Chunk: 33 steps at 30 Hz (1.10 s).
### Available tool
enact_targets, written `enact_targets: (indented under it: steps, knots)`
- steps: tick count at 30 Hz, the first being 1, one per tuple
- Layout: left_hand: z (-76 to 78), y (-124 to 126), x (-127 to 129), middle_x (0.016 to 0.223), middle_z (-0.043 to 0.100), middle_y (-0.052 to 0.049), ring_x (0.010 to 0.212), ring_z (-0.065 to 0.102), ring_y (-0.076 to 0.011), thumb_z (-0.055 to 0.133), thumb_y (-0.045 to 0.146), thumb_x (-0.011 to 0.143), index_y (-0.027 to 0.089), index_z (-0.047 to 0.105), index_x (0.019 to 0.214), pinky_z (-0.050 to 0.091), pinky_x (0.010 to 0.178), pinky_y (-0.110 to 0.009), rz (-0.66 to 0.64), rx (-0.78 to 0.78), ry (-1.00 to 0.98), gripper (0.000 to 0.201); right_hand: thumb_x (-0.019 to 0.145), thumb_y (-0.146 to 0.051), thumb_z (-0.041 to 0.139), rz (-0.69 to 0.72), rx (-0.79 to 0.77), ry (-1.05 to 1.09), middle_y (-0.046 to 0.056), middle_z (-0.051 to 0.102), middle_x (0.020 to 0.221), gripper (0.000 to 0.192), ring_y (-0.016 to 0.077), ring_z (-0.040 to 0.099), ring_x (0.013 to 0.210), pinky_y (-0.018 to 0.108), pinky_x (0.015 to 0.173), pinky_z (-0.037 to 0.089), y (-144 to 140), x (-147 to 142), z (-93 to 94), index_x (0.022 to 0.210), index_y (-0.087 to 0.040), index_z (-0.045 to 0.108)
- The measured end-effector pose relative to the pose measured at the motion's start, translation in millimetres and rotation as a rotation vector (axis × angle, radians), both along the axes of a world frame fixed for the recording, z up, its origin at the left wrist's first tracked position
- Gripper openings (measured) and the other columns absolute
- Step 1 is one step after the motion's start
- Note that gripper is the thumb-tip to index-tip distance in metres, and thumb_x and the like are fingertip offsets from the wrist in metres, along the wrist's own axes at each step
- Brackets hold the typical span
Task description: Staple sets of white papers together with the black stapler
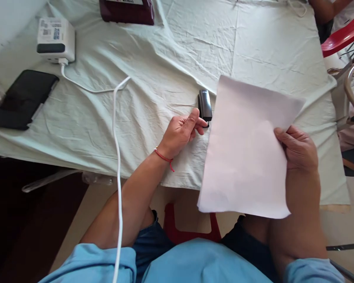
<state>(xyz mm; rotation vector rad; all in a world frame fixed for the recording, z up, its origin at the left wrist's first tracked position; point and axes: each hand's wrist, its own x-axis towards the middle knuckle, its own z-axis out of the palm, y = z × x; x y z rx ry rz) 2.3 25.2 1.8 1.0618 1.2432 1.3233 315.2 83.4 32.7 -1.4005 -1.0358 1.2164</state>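
Observation:
My right hand [297, 147] grips a stack of white paper sheets [244, 149] by its right edge, holding it up over the near edge of the table. My left hand [181, 131] rests on the pale green cloth, fingers curled, its fingertips touching the near end of a small black stapler [205, 104]. The stapler lies on the cloth just left of the paper's top left corner. A red thread is tied around my left wrist.
A pale green cloth [165, 51] covers the table. At far left lie a black phone [22, 98] and a white charger box [56, 39] with a white cable [116, 129] running toward me. A dark maroon box [126, 10] sits at the back. A red chair [342, 37] stands at right.

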Motion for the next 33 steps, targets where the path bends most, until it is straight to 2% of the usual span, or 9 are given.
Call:
enact_targets:
  steps: [3, 6, 9, 13, 17, 20, 22, 26, 33]
  knots:
    - [3.8, -2, 1, 0.064, 0.063, -0.004, 0.053, 0.046, -0.0115, 0.059, 0.085, 0.096, 0.020, 0.066, 0.065, 0.034, 0.052, -0.029, -0.110, -0.046, -0.041, 0.072, 0.056, -0.035, 0.103, -0.021, 0.028, 0.024, 0.002, 0.088, 0.095, 0.044, 0.0169, 0.076, 0.068, 0.033, 0.069, 0.068, 3, -14, -7.9, 0.096, -0.023, 0.088]
    - [3.3, -3, -1, 0.057, 0.049, 0.002, 0.054, 0.040, -0.0103, 0.076, 0.070, 0.091, 0.020, 0.058, 0.062, 0.030, 0.053, -0.028, -0.167, -0.064, -0.019, 0.061, 0.056, -0.036, 0.103, -0.056, 0.046, 0.037, 0.002, 0.086, 0.092, 0.046, 0.0153, 0.075, 0.068, 0.030, 0.068, 0.067, 6, -24, -12.0, 0.097, -0.021, 0.088]
    - [-2.9, -2, -3, 0.066, 0.056, 0.002, 0.062, 0.046, -0.0111, 0.084, 0.053, 0.087, 0.019, 0.067, 0.070, 0.037, 0.058, -0.026, -0.083, -0.081, -0.041, 0.042, 0.053, -0.040, 0.105, -0.075, 0.017, 0.077, 0.000, 0.082, 0.081, 0.047, 0.0149, 0.072, 0.065, 0.031, 0.065, 0.066, 9, -34, -15.5, 0.090, -0.020, 0.084]
    - [-12.9, 1, -6, 0.075, 0.069, -0.001, 0.072, 0.058, -0.0141, 0.088, 0.053, 0.082, 0.017, 0.077, 0.080, 0.047, 0.067, -0.027, 0.160, -0.061, -0.083, 0.037, 0.045, -0.042, 0.109, -0.090, -0.055, 0.097, -0.006, 0.072, 0.068, 0.051, 0.0091, 0.060, 0.053, 0.025, 0.056, 0.062, 8, -47, -22.6, 0.081, -0.022, 0.078]
    - [-15.1, 4, -4, 0.066, 0.061, 0.003, 0.063, 0.049, -0.0104, 0.090, 0.046, 0.081, 0.019, 0.067, 0.070, 0.041, 0.060, -0.025, 0.316, -0.040, -0.032, 0.038, 0.052, -0.042, 0.107, -0.005, -0.100, 0.054, 0.001, 0.083, 0.088, 0.050, 0.0147, 0.072, 0.068, 0.027, 0.062, 0.066, 3, -55, -27.7, 0.092, -0.022, 0.084]
    - [-13.1, 5, -2, 0.063, 0.055, 0.004, 0.061, 0.045, -0.0094, 0.090, 0.038, 0.081, 0.020, 0.059, 0.067, 0.039, 0.058, -0.024, 0.335, -0.053, -0.023, 0.038, 0.060, -0.041, 0.104, -0.005, -0.077, -0.026, 0.004, 0.087, 0.101, 0.047, 0.0156, 0.076, 0.073, 0.026, 0.066, 0.067, 0, -56, -29.4, 0.101, -0.023, 0.088]
    - [-12.6, 5, -1, 0.068, 0.059, 0.003, 0.064, 0.049, -0.0103, 0.085, 0.036, 0.086, 0.020, 0.062, 0.071, 0.042, 0.061, -0.024, 0.333, -0.041, -0.023, 0.032, 0.064, -0.041, 0.103, -0.010, -0.063, -0.064, 0.003, 0.088, 0.102, 0.044, 0.0144, 0.076, 0.073, 0.024, 0.067, 0.066, -1, -56, -29.6, 0.103, -0.025, 0.089]
    - [-16.2, 4, -4, 0.080, 0.069, 0.000, 0.073, 0.059, -0.0122, 0.077, 0.030, 0.094, 0.019, 0.070, 0.084, 0.049, 0.069, -0.023, 0.331, 0.032, -0.013, 0.017, 0.062, -0.040, 0.104, 0.019, -0.076, -0.059, 0.002, 0.088, 0.098, 0.041, 0.0137, 0.076, 0.073, 0.023, 0.068, 0.067, -2, -55, -27.4, 0.097, -0.025, 0.090]
    - [-19.9, 8, -2, 0.079, 0.068, 0.002, 0.071, 0.062, -0.0108, 0.075, 0.018, 0.098, 0.020, 0.065, 0.088, 0.051, 0.068, -0.022, 0.348, 0.025, -0.004, 0.015, 0.058, -0.042, 0.105, 0.056, -0.109, -0.037, 0.002, 0.085, 0.087, 0.043, 0.0151, 0.074, 0.065, 0.025, 0.062, 0.066, -3, -54, -24.7, 0.094, -0.025, 0.088]
